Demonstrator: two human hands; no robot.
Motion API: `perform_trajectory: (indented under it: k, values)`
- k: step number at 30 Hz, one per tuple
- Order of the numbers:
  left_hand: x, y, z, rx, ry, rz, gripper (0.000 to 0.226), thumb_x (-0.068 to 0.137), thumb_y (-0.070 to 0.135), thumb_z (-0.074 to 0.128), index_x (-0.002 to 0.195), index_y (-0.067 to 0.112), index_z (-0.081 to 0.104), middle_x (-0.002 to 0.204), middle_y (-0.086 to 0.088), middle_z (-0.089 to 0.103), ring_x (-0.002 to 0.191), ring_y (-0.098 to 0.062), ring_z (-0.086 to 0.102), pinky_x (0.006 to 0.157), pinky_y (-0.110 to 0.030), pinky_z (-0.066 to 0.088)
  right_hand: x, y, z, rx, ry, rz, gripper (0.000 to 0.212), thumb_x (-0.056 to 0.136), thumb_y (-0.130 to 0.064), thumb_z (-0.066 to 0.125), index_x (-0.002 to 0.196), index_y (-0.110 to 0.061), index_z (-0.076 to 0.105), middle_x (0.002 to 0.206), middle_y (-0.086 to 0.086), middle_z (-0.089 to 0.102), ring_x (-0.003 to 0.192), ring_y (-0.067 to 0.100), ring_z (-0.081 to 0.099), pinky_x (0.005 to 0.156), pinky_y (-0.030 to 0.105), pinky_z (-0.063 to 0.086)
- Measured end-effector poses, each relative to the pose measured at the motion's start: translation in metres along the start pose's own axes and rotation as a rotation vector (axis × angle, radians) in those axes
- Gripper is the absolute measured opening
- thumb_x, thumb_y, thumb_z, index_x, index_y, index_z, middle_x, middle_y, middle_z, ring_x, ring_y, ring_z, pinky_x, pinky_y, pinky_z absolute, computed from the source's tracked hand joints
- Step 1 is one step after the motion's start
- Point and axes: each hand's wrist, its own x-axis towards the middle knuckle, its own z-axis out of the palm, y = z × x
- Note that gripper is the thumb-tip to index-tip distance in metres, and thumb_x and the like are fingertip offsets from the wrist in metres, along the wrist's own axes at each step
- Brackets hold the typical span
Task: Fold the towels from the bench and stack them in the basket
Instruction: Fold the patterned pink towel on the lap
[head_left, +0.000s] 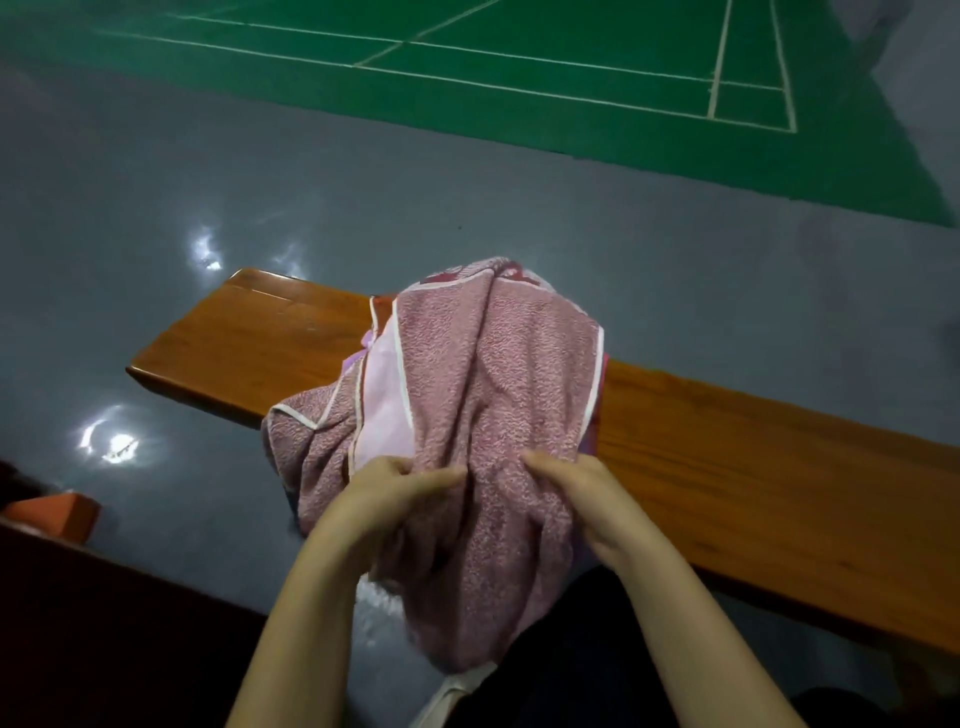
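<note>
A pink speckled towel (483, 384) with a white hem lies bunched over the wooden bench (753, 467) and hangs off its near edge towards me. My left hand (395, 493) pinches a fold of the towel near its pale band. My right hand (576, 488) grips the cloth a little to the right. A bit of purple cloth (358, 358) peeks from under the towel on the left. No basket is in view.
Grey glossy floor surrounds the bench, with a green court marked in white lines (571, 78) beyond. A second wooden bench end (57, 512) shows at the left edge. A pale strap-like piece (457, 691) lies below the towel by my dark-clothed legs.
</note>
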Motion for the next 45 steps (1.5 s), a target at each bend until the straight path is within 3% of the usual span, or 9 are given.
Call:
perform_trajectory:
  k: [4,8,13,18,23,31,34,38,45]
  values:
    - [-0.022,0.022,0.014,-0.014,0.184,0.232,0.02,0.092,0.016,0.058,0.072,0.015,0.062,0.068,0.007,0.067,0.062,-0.006,0.058,0.056,-0.02,0.044,-0.013,-0.012,0.004,0.178,0.021,-0.191,0.016,0.088,-0.002,0.054,0.094,0.0,0.07,0.092,0.014,0.073,0.085,0.023,0.069,0.074,0.027,0.055]
    - [-0.039,0.051,0.025,-0.112,0.244,0.438,0.017,0.096,0.03,0.048,0.107,0.029,0.06,0.106,0.015,0.061,0.096,-0.003,0.056,0.084,-0.023,0.043,-0.034,-0.032,0.001,0.308,-0.014,-0.327,0.022,0.094,-0.007,0.047,0.097,-0.006,0.068,0.099,0.011,0.072,0.092,0.02,0.068,0.084,0.03,0.055]
    - [-0.029,0.034,0.056,0.039,0.065,0.199,0.119,0.044,0.061,0.08,0.139,0.011,0.031,0.128,-0.004,0.055,0.11,-0.024,0.058,0.098,-0.043,0.047,-0.043,-0.038,-0.031,-0.359,0.181,-0.409,0.029,0.1,-0.015,0.045,0.125,-0.008,0.058,0.122,0.005,0.062,0.116,0.019,0.055,0.103,0.032,0.041]
    - [-0.039,0.04,0.109,-0.224,0.01,0.365,0.048,0.063,0.013,0.065,0.11,0.005,0.062,0.098,-0.016,0.071,0.092,-0.029,0.068,0.082,-0.043,0.057,-0.055,-0.044,-0.046,-0.121,0.217,-0.47,0.021,0.1,-0.012,0.045,0.116,-0.012,0.058,0.117,0.007,0.064,0.112,0.023,0.06,0.102,0.039,0.045]
    - [-0.037,0.082,0.173,-0.226,-0.03,0.461,0.052,0.069,0.014,0.061,0.12,0.007,0.051,0.102,-0.015,0.067,0.098,-0.028,0.066,0.09,-0.045,0.053,-0.059,-0.08,-0.08,-0.315,0.343,-0.506,0.025,0.098,-0.015,0.049,0.117,-0.003,0.061,0.117,0.013,0.065,0.11,0.026,0.06,0.099,0.037,0.046]
    - [-0.044,0.083,0.248,-0.066,-0.216,0.591,0.061,0.078,0.042,0.056,0.132,0.015,0.044,0.124,-0.006,0.061,0.116,-0.015,0.058,0.104,-0.042,0.043,-0.094,-0.087,-0.134,-0.117,0.513,-0.545,0.025,0.099,-0.015,0.047,0.119,-0.006,0.06,0.113,0.009,0.066,0.106,0.021,0.062,0.087,0.028,0.05]
    - [-0.068,0.116,0.263,0.013,-0.297,0.725,0.025,0.094,0.026,0.054,0.119,0.025,0.052,0.112,0.007,0.063,0.106,-0.004,0.059,0.097,-0.03,0.046,-0.119,-0.11,-0.145,0.114,0.54,-0.597,0.019,0.098,-0.019,0.05,0.107,-0.009,0.064,0.104,0.011,0.069,0.097,0.027,0.067,0.086,0.039,0.055]
    - [-0.092,0.144,0.275,0.163,-0.305,0.915,0.015,0.096,0.03,0.053,0.11,0.033,0.051,0.099,0.021,0.057,0.088,0.014,0.055,0.079,-0.007,0.043,-0.16,-0.128,-0.166,0.366,0.512,-0.697,0.019,0.097,-0.015,0.052,0.107,-0.003,0.064,0.099,0.015,0.071,0.087,0.025,0.071,0.076,0.036,0.059]
    - [-0.057,0.04,0.289,0.619,-0.253,0.472,0.046,0.087,0.037,0.064,0.115,0.005,0.046,0.12,-0.014,0.057,0.11,-0.029,0.053,0.076,-0.027,0.036,-0.149,-0.008,-0.197,0.457,0.64,-0.223,0.014,0.088,-0.003,0.052,0.092,0.0,0.066,0.08,0.013,0.068,0.067,0.023,0.067,0.059,0.026,0.052]
